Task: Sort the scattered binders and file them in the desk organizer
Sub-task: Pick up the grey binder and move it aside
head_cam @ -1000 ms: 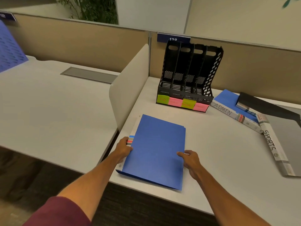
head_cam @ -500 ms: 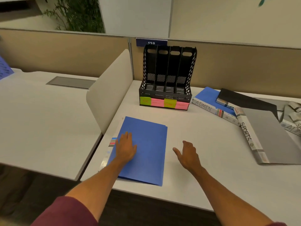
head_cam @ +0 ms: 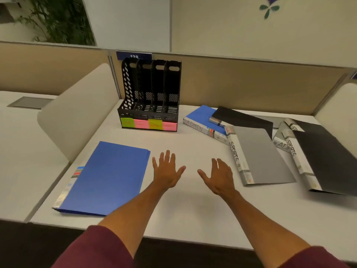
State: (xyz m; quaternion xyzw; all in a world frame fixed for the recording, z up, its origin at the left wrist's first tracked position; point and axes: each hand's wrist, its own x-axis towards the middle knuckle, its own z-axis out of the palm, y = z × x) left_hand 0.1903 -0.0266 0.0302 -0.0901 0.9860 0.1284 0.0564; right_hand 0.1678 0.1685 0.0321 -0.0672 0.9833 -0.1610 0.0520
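- An office, open-plan: tan partition walls [head_cam: 251,84] fence off white desks [head_cam: 193,209].
- A blue number plate [head_cam: 133,55] reading 138 marks this seat.
- A black file organizer [head_cam: 150,97] stands at the back, sticky labels [head_cam: 148,123] along its front.
- An ADMIN binder [head_cam: 201,120] and a SPORTS binder [head_cam: 260,155] lie about.
- A plant [head_cam: 58,20] shows beyond the partition.

Both arms stretched forward, left hand [head_cam: 167,171] and right hand [head_cam: 218,176] side by side, palms down, fingers spread, holding nothing

Left of the left hand [head_cam: 167,173], a flat blue plastic binder [head_cam: 108,178], spine striped blue, red, grey. Beyond that hand, a black perforated plastic desk organizer [head_cam: 152,93] with alternating green and pink paper labels [head_cam: 148,124].
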